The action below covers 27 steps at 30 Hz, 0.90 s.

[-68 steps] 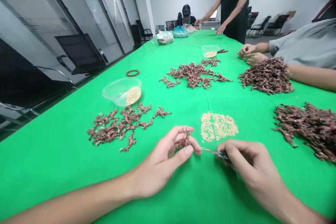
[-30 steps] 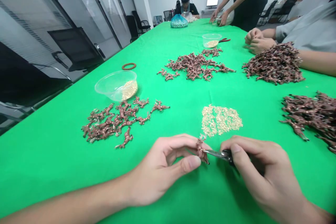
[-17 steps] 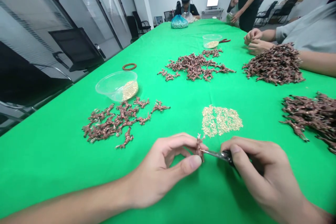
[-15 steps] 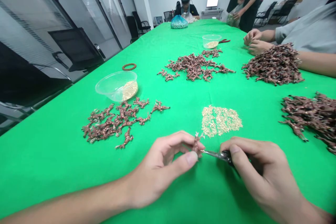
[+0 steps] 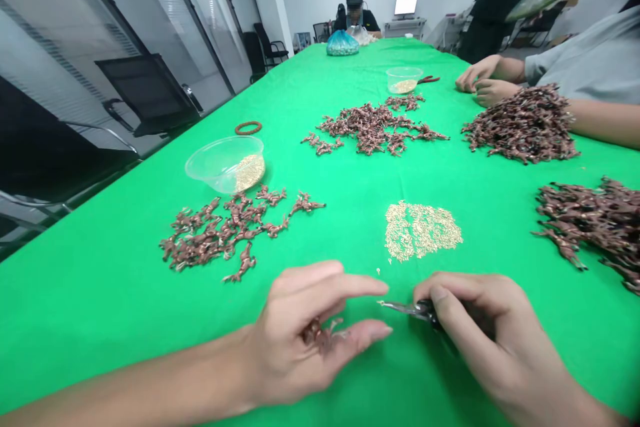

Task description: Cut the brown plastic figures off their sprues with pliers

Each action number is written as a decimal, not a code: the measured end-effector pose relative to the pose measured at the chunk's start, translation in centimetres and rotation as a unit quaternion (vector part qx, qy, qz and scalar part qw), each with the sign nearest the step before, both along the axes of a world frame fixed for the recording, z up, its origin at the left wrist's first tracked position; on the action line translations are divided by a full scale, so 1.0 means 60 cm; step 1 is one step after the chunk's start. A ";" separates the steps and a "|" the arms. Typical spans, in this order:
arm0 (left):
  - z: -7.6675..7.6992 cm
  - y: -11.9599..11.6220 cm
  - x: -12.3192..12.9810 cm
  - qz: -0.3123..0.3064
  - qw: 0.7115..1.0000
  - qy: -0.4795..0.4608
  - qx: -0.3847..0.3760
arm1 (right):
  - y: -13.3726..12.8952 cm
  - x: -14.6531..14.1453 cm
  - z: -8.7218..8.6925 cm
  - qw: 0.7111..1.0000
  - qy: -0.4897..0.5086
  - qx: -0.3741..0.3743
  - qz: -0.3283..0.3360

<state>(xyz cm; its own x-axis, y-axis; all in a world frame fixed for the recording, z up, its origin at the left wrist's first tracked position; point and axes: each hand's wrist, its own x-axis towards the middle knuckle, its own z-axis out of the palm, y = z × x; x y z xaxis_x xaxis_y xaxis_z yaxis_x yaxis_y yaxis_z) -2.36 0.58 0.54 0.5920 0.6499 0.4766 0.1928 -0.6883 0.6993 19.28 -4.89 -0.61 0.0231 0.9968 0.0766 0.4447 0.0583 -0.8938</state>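
Observation:
My left hand (image 5: 310,330) has its lower fingers curled round a small brown animal figurine (image 5: 315,333) tucked against the palm. Its thumb and index finger are stretched forward and apart, with nothing between their tips. In my right hand (image 5: 485,333) is a pair of fine-nosed pliers (image 5: 410,309), jaws pointing left. A tiny gold-coloured piece (image 5: 381,303) shows at the jaw tips, just right of the left fingertips. Beyond the hands lies a flat spread of similar tiny gold pieces (image 5: 425,230); a single loose one (image 5: 379,271) lies closer to me.
Brown figurines form a pile at left (image 5: 215,233), more at centre, and heaps at right (image 5: 595,220). A clear bowl (image 5: 200,163) holds gold pieces; a brown ring (image 5: 249,127) lies behind it. Another person's hands (image 5: 483,80) rest at right. Other people are farther back.
The figurine has gone from my left fingertips back into the palm, and thumb and index finger have spread. The pliers have shifted slightly down and left, apart from the figurine.

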 end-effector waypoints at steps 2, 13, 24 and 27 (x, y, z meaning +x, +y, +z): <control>-0.002 0.001 0.002 0.006 0.999 0.000 0.050 | 0.000 0.000 0.000 1.000 0.000 -0.003 0.022; -0.007 0.002 0.000 -0.018 0.999 0.001 0.051 | -0.004 0.010 -0.003 0.997 -0.009 -0.025 0.076; 0.005 -0.007 0.001 0.029 0.959 0.041 -0.279 | 0.003 0.012 -0.006 0.999 -0.016 -0.027 0.044; 0.016 -0.004 0.003 0.001 0.908 0.001 -0.420 | 0.008 0.022 -0.011 0.999 -0.032 -0.009 0.035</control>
